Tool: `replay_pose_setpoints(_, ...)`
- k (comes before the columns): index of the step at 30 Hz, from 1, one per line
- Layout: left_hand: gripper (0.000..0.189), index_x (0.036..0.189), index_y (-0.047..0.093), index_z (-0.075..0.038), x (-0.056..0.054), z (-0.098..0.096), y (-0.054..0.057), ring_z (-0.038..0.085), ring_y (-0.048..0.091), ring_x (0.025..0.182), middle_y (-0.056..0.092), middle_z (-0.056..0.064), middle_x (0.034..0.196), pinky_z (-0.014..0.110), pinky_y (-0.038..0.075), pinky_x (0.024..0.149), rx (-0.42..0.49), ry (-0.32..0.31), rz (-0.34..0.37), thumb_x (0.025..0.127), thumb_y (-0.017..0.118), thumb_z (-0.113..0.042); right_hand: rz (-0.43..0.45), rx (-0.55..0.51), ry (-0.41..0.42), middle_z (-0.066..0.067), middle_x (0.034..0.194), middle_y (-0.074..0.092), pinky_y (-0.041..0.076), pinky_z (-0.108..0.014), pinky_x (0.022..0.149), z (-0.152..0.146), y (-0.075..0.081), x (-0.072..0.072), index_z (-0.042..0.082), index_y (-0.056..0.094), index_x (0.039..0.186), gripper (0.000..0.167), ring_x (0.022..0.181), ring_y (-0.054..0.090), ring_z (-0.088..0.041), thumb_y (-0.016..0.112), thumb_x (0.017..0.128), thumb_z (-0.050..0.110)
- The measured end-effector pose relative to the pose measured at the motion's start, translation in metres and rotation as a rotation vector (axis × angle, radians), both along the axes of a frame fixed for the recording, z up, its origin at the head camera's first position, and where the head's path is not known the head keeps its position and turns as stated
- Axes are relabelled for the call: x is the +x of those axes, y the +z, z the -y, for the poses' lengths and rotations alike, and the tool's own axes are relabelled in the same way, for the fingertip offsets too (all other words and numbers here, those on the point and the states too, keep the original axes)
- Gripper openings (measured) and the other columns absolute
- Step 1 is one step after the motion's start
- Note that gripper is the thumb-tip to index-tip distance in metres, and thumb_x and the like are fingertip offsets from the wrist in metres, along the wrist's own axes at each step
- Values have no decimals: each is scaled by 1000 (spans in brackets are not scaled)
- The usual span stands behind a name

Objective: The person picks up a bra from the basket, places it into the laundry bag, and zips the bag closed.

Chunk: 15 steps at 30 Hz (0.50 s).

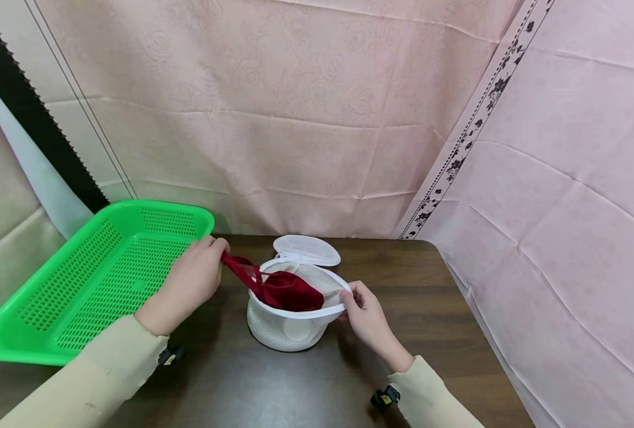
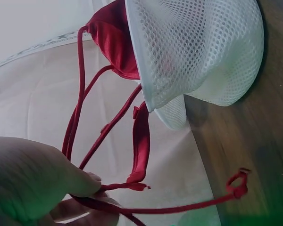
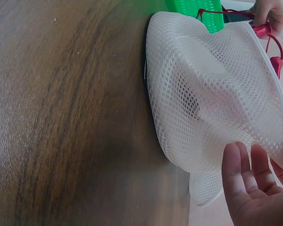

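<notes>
A white mesh laundry bag [image 1: 290, 327] stands upright on the table, its round lid [image 1: 307, 249] folded back behind the mouth. Inside the mouth lies part of a red satin bra [image 1: 291, 292], with one cup at the rim. My left hand [image 1: 195, 279] pinches the bra's thin straps [image 2: 111, 127] left of the bag. Loose strap ends dangle past the fingers in the left wrist view. On the bag's right side, my right hand [image 1: 367, 315] holds the white rim between thumb and fingers. Mesh hides the lower part of the bra.
A green perforated basket [image 1: 44, 267] sits at the left, beneath and beside my left forearm. The dark wooden table [image 1: 402, 279] meets a pale cloth backdrop [image 1: 295, 148] behind the bag, and another cloth hangs at the right.
</notes>
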<state>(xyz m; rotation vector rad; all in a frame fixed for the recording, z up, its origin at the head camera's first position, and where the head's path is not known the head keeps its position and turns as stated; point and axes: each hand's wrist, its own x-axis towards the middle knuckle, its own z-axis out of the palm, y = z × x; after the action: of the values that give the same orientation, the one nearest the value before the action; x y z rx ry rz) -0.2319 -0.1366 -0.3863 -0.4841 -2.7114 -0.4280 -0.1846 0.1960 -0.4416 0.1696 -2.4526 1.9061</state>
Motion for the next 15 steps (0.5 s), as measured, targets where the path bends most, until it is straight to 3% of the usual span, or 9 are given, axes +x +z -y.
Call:
replay_pose_setpoints(5,15,102,62,-1,-3,-1,3,32,56,82,59,17,95,47,51,71,89,-42,-16,87,64,1,3,-1,0,-19,85,62,55,-50,68,2,0,0,-8,56,104,16,72,63,-27,52,100,7)
replay_pose_setpoints(11,19,102,63,-4,-6,-5,6,31,57,89,59,14,101,48,50,76,208,-85,-106,86,59,6,-6,-2,3,-19,85,61,54,-53,69,3,0,0,-8,56,104,16,72,63,-25,52,100,7)
replay_pose_setpoints(15,19,103,65,-5,-6,-10,10,29,57,91,59,12,103,46,50,77,242,-104,-158,87,58,5,-11,6,1,-18,84,61,54,-53,68,4,-1,0,-9,56,103,16,71,62,-25,52,99,6)
